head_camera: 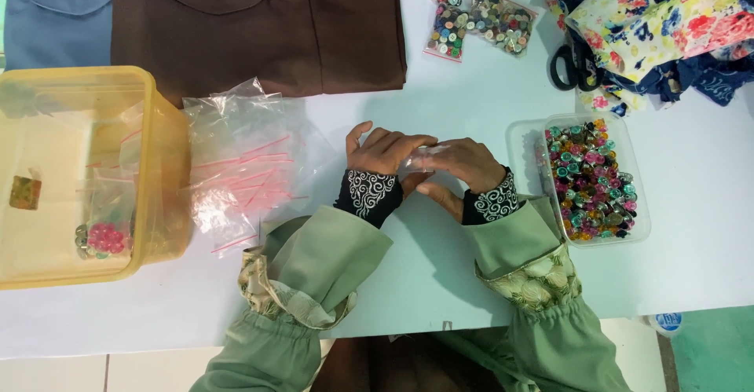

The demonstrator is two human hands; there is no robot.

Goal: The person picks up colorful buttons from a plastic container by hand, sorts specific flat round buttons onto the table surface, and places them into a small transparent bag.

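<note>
The left hand and right hand meet over the white desk, both pinching a small clear plastic bag, apparently opening it; filling calls for buttons from the clear rectangular tub just right; spare bags lie left.

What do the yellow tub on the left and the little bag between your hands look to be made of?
Yellow tub: translucent plastic, probably rigid; its contents show through the walls. Small bag, held by left hand and right hand: thin clear plastic film, glossy, like the pile of bags with pink strips.
</note>
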